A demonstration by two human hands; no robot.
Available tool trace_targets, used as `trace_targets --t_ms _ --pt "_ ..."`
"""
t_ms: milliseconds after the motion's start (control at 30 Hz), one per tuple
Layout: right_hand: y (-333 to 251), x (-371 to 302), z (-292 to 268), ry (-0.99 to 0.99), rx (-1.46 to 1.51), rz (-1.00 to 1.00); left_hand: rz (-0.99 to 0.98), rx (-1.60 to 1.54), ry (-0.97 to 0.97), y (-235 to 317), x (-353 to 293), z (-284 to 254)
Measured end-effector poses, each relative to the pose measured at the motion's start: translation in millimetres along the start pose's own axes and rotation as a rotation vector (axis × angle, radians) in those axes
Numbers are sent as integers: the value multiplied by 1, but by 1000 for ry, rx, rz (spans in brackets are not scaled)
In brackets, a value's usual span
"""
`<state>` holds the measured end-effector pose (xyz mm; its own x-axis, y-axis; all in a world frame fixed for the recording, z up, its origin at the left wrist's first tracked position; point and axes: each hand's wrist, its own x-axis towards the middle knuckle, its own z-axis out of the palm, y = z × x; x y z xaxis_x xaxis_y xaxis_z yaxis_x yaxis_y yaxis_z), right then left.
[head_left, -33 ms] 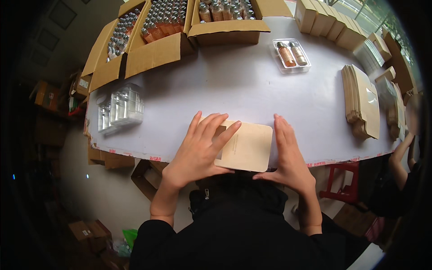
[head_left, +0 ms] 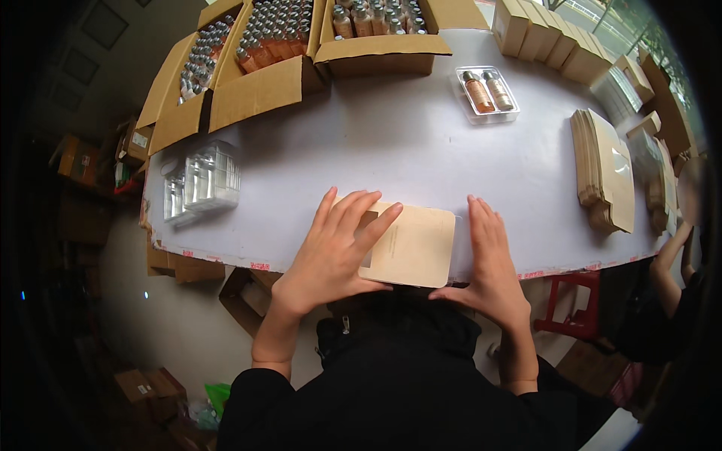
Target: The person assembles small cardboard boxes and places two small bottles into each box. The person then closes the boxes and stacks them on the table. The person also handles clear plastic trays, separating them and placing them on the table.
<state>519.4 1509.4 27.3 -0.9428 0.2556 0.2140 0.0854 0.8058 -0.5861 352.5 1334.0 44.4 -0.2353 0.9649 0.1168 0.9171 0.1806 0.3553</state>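
A cream paper carton (head_left: 412,244) with a dark window lies at the near edge of the table. My left hand (head_left: 335,248) grips its left part, the fingers over the far edge and the thumb along the near edge. To the right of the carton, my right hand (head_left: 492,263) is open and apart from it, thumb and fingers spread wide with nothing between them. Farther off, a clear plastic tray (head_left: 485,94) holds two small bottles, one amber and one paler, both with silvery caps. The carton's underside is hidden.
Open cardboard boxes (head_left: 256,101) full of small capped bottles line the far left. Nested clear trays (head_left: 203,180) stand at left. Flat window cartons (head_left: 605,169) are stacked at right, with upright cartons (head_left: 553,37) behind. Another person's arm (head_left: 671,252) shows beyond a red stool (head_left: 568,304).
My right hand has shifted slightly to the right, widening its gap from the carton. My left hand and the carton look unmoved.
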Motion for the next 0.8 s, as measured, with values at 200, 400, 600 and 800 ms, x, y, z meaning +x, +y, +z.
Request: trace_targets --t_ms 200,400,600,800 --pt "-3 -29 15 101 290 147 -34 -37 108 2 0 6" --pt "-26 -15 31 95 508 173 -15 -153 229 6 3 15" --pt "-13 -12 40 126 850 121 -282 -277 527 17 6 35" --pt "-31 1 53 357 908 95 -252 -292 702 49 30 67"
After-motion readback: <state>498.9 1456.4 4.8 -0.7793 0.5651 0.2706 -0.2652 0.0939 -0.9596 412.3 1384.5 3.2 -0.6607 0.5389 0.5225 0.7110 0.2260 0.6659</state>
